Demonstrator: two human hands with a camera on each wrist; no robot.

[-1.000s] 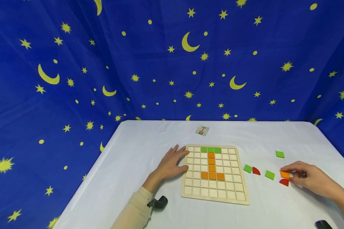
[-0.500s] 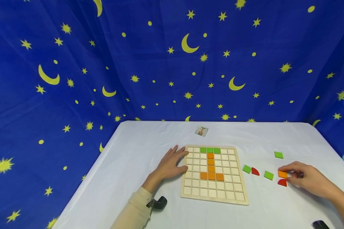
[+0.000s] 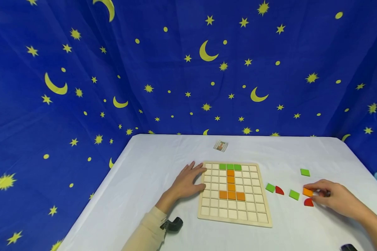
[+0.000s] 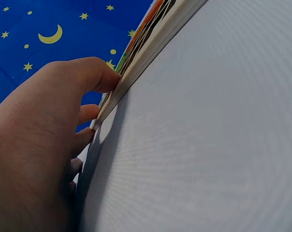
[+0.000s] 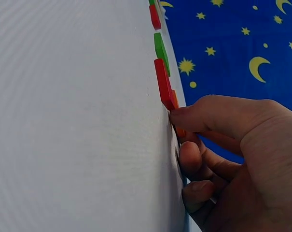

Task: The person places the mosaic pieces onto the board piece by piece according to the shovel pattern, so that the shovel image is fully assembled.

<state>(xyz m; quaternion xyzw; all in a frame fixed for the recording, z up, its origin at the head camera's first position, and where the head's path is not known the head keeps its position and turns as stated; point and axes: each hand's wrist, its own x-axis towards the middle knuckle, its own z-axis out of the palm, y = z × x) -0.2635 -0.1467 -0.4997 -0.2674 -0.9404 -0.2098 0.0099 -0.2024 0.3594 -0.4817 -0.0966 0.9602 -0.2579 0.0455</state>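
In the head view a wooden grid board (image 3: pixel 234 223) lies on the white table. Green squares (image 3: pixel 230 167) sit in its back row, with orange squares (image 3: pixel 231 187) below them forming a stem and a short bar. My left hand (image 3: pixel 185 181) touches the board's left edge, thumb and fingers spread; the left wrist view shows the thumb (image 4: pixel 104 77) against the rim. To the right, my right hand (image 3: pixel 336 197) pinches a loose orange square tile (image 3: pixel 307 192) low at the table. A red quarter-circle tile (image 3: pixel 309 202) lies just in front of it.
Loose green tiles (image 3: pixel 294 195) and another red quarter-circle (image 3: pixel 279 190) lie between board and right hand. One green tile (image 3: pixel 305 172) lies farther back. A small pattern card (image 3: pixel 221 145) lies behind the board. A blue star-printed curtain (image 3: pixel 176 69) rises behind the table.
The head view has tilted slightly. My right hand and the orange tile have shifted a little away from the nearby red quarter-circle. My left hand stays at the board's edge.
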